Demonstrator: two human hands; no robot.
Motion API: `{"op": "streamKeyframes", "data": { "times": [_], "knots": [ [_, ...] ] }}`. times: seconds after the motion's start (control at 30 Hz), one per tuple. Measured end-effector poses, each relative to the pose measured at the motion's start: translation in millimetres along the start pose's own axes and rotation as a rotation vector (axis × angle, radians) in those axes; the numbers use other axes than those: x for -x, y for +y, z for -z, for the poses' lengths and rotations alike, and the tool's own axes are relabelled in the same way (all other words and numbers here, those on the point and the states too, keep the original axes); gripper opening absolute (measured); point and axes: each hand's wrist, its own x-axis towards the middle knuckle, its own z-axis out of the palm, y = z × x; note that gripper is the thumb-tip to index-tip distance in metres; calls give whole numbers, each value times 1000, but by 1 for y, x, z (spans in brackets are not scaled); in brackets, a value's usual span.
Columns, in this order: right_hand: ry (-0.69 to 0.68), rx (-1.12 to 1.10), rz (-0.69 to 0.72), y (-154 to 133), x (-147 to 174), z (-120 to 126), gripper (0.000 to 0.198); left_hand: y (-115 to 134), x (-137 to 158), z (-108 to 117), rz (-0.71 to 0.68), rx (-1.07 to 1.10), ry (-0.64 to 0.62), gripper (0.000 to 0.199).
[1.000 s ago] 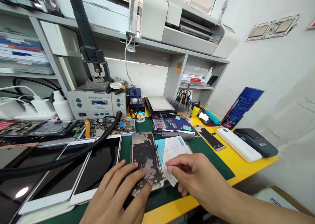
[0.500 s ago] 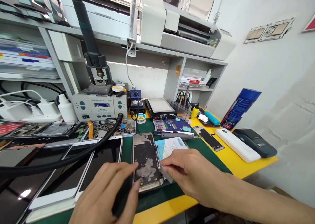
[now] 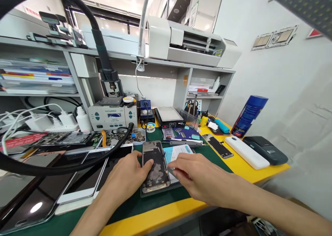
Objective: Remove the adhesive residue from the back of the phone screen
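Note:
A phone screen [image 3: 155,176] lies back side up in front of me, its dark backing marked with a pale worn patch. My left hand [image 3: 127,175] grips its left edge, thumb on the backing and fingers along the side. Close by the right edge, my right hand [image 3: 198,175] is pinched, thumb against forefinger; whatever it may hold is too small to make out. A small dark flex cable [image 3: 164,155] sticks up at the screen's right edge. Partly behind my right hand is a white and blue card [image 3: 178,149].
White-framed phones [image 3: 80,180] lie at left under a black hose [image 3: 114,149]. Behind stand a hot-air station [image 3: 114,116], a parts tray [image 3: 138,134] and a heating plate [image 3: 169,114]. A grey pen-like tool [image 3: 184,142], white power bank [image 3: 246,153] and blue can [image 3: 249,115] are rightward.
My left hand has moved up and closed on the screen's left edge, where before its fingers were spread over it. My right hand keeps its pinch. The camera view has tilted upward.

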Motion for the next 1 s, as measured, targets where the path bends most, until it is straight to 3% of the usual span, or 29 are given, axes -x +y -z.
{"op": "streamKeyframes", "data": {
  "times": [0.3,0.5,0.7,0.77,0.87,1.0],
  "knots": [
    [181,-302,-228,12,14,2,31,-3,5,2,83,264,-40,27],
    [148,-598,-387,37,11,0,25,-11,21,0,184,601,-60,28],
    [117,-717,-440,45,9,4,21,-18,51,6,162,827,-82,28],
    [125,-728,-451,46,9,1,20,-21,65,8,142,880,-74,33],
    [135,-722,-471,45,7,-2,21,-27,91,12,136,949,-57,58],
    [161,-694,-477,32,9,2,40,-46,138,12,218,1021,2,78]
  ]
}}
